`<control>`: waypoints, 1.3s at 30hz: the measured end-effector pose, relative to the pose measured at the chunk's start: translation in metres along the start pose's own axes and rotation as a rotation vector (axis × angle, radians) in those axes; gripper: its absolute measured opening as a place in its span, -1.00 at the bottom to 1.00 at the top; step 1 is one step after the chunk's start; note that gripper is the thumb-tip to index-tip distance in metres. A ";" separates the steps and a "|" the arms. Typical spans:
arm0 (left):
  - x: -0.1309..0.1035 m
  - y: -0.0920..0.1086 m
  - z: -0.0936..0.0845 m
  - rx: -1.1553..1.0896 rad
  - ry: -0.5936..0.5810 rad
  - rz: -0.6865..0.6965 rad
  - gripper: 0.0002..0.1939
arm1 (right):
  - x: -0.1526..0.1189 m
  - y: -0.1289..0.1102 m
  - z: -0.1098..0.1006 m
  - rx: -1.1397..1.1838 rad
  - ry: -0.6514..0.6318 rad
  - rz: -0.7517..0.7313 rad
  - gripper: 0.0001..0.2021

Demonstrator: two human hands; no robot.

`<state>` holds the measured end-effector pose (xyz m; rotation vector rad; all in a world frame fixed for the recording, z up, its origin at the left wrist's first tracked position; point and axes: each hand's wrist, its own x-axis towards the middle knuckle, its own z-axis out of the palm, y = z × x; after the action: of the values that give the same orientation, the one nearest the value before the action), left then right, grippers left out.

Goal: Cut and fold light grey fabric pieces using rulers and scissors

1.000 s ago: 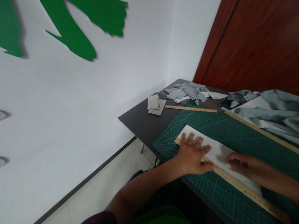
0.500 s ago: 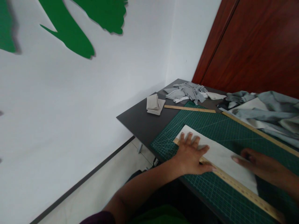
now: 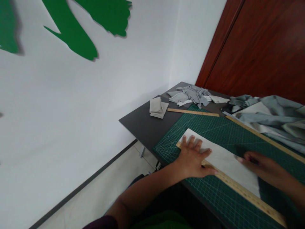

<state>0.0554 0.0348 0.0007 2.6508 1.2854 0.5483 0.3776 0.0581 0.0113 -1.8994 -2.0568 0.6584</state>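
A long strip of white cloth (image 3: 226, 161) lies on the green cutting mat (image 3: 212, 194). Along its near edge runs a wooden ruler (image 3: 243, 191). My left hand (image 3: 194, 159) rests flat with spread fingers across the ruler and the strip's far-left end. Over the right part of the strip, my right hand (image 3: 259, 163) touches its far edge with the thumb. The other fingers of that hand are curled, and whether they pinch the cloth is too unclear to tell.
Folded beige cloth (image 3: 158, 107) sits on the dark table (image 3: 140, 122). Grey scraps (image 3: 190, 94) lie at the back corner, with a short ruler (image 3: 193, 112) before them. Another long ruler (image 3: 262, 136) borders a grey-green fabric heap (image 3: 274, 111) at the right.
My right hand has shifted slightly left along the strip's far edge. My left hand stays spread on the ruler and cloth, and the view has moved a little.
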 end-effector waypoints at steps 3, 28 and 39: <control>0.000 -0.001 0.000 0.000 0.003 0.003 -0.08 | 0.000 -0.004 0.000 0.004 0.007 0.005 -0.43; 0.002 -0.006 0.000 0.017 0.044 0.025 -0.07 | -0.007 -0.024 -0.006 0.029 -0.143 0.115 -0.45; 0.000 -0.006 0.000 0.003 0.052 0.027 -0.08 | -0.006 -0.029 -0.005 -0.084 -0.109 0.120 -0.52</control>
<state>0.0511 0.0384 -0.0007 2.6772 1.2674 0.6239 0.3552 0.0516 0.0305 -2.0908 -2.0783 0.7298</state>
